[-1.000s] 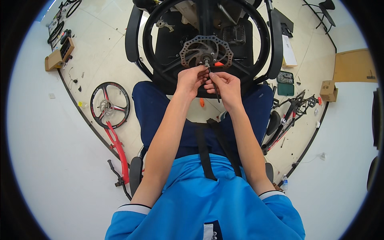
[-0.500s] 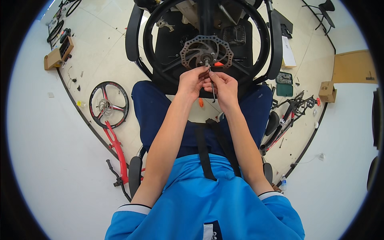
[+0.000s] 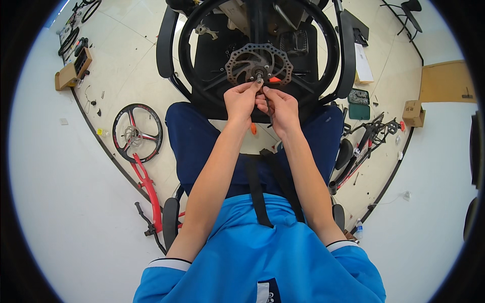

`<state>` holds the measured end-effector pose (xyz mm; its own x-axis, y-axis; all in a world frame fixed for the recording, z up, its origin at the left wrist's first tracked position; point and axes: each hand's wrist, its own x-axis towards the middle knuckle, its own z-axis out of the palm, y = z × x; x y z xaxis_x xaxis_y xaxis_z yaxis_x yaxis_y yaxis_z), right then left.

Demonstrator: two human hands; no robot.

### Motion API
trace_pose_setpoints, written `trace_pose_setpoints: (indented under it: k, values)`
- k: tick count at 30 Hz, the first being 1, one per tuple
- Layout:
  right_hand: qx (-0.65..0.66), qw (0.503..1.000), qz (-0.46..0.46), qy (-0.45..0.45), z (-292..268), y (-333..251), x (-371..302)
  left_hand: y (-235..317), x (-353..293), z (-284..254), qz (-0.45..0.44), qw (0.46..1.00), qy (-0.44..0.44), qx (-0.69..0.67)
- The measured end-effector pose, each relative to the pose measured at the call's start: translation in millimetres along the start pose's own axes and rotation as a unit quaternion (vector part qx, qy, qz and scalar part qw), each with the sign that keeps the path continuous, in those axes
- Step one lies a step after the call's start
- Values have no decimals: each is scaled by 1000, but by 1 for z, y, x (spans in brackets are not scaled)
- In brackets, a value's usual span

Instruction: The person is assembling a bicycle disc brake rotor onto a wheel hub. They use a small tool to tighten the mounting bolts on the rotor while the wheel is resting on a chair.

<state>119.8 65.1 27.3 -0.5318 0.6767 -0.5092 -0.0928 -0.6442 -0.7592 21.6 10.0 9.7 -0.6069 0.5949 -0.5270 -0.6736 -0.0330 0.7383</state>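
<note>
A black bicycle wheel (image 3: 332, 55) rests on the seat of an office chair before me, its metal brake disc (image 3: 235, 56) facing up toward me. From the hub's centre sticks the threaded axle (image 3: 259, 77). My left hand (image 3: 239, 105) pinches at the axle's end with thumb and fingertips; whatever small part it may hold is hidden. Close beside it on the right, my right hand (image 3: 284, 112) has its fingers closed round a thin dark hex key (image 3: 270, 119), which points down past the fingers. The two hands nearly touch.
Floor, left: another wheel (image 3: 158, 132), a red frame part (image 3: 151, 194) and an open cardboard box (image 3: 65, 77). Right: a green tool case (image 3: 359, 111), a bicycle frame (image 3: 366, 141) and a small carton (image 3: 414, 114). The chair's armrests (image 3: 346, 55) flank the wheel.
My left hand has shifted slightly, its thumb now up against the axle's end. The hex key in my right hand has turned a little and shows less of its length.
</note>
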Motion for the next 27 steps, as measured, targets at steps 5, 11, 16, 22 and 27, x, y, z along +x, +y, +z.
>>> trace_pose_setpoints:
  k: [5, 11, 16, 22, 27]
  values:
    - [49, 999, 7, 2, 3, 3, 1, 10, 0, -1, -91, 996, -14, -8]
    - [94, 995, 28, -9, 5, 4, -1, 9, 8, -8, -137, 990, -33, -30]
    - [136, 989, 52, -21, 5, 5, 0, 7, 11, -11, -155, 987, -45, -26]
    - [177, 981, 70, -31, 2, 8, 3, 9, 9, -8, -136, 990, -47, 11]
    - [117, 992, 47, -7, 9, 3, -6, 11, 9, -7, -135, 990, -43, 6]
